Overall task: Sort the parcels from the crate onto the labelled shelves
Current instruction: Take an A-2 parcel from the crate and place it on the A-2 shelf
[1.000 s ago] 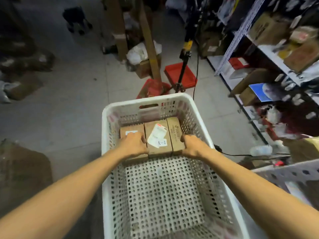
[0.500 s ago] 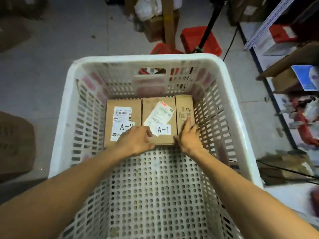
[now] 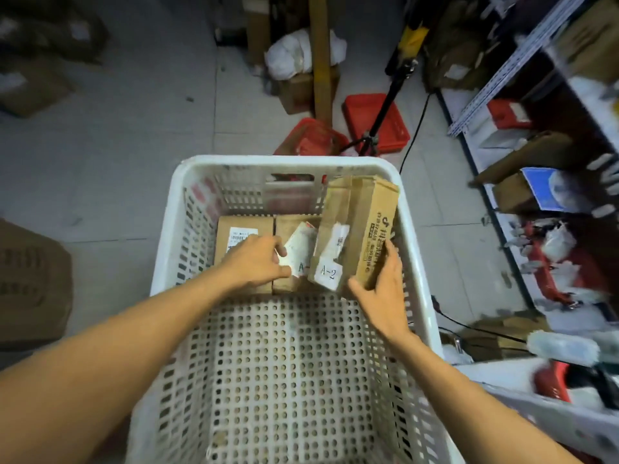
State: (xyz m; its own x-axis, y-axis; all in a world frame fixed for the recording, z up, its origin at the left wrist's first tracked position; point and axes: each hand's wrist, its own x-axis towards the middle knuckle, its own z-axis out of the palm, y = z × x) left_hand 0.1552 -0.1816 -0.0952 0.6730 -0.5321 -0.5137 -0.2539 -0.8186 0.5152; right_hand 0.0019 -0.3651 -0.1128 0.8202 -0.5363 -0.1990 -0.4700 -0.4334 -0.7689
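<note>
Where the left hand (image 3: 258,262) lies across the left parcel (image 3: 221,242), it covers much of that label. The middle parcel (image 3: 291,226) shows only "A-", the rest hidden behind the lifted parcel (image 3: 355,226). Whether the left hand's bent fingers grip anything cannot be told. The right hand (image 3: 380,296) curls round the lifted parcel's lower corner. Marked A-2, that parcel tilts at right of centre inside the white crate (image 3: 284,160). Shelves (image 3: 502,70) at the right edge are blurred.
</note>
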